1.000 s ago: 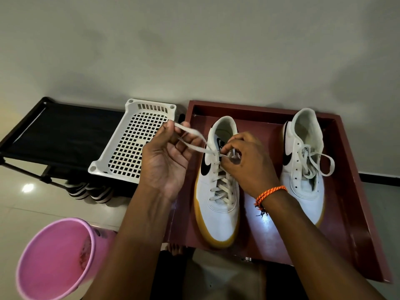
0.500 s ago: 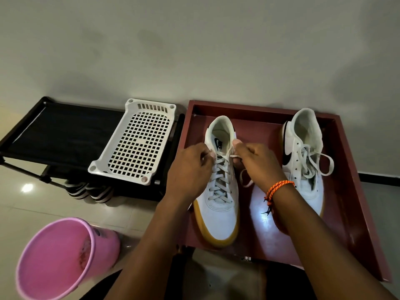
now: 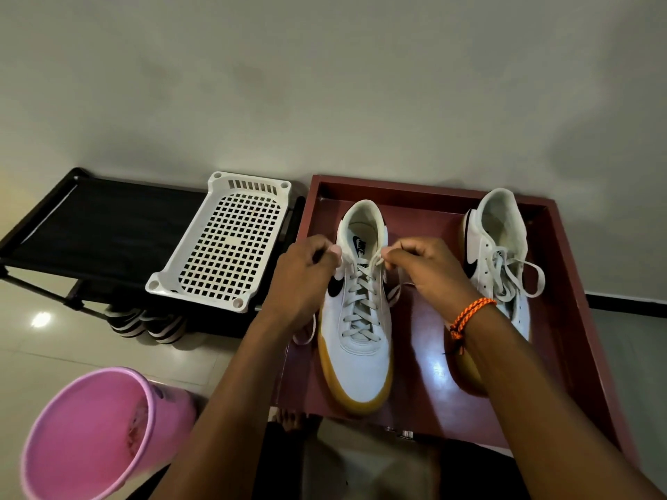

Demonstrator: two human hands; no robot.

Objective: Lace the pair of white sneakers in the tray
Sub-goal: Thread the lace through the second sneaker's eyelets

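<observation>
Two white sneakers stand in the dark red tray [image 3: 563,283], toes toward the person. The left sneaker [image 3: 355,341], with a gum sole, sits mid-tray; the right sneaker [image 3: 500,254] stands near the tray's right wall, its laces tied loosely. The left hand [image 3: 303,279] and right hand [image 3: 429,272] each hold a narrow grip, pinching one end of the lace [image 3: 361,304] at the left sneaker's top eyelets.

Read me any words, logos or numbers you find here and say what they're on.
"NIKE" with a swoosh: printed on the insole of the left white gum-soled sneaker.
Tongue label of the same sneaker: too small to read.
Black swoosh, no words: side of the right white sneaker.
Nothing else is legible.
</observation>
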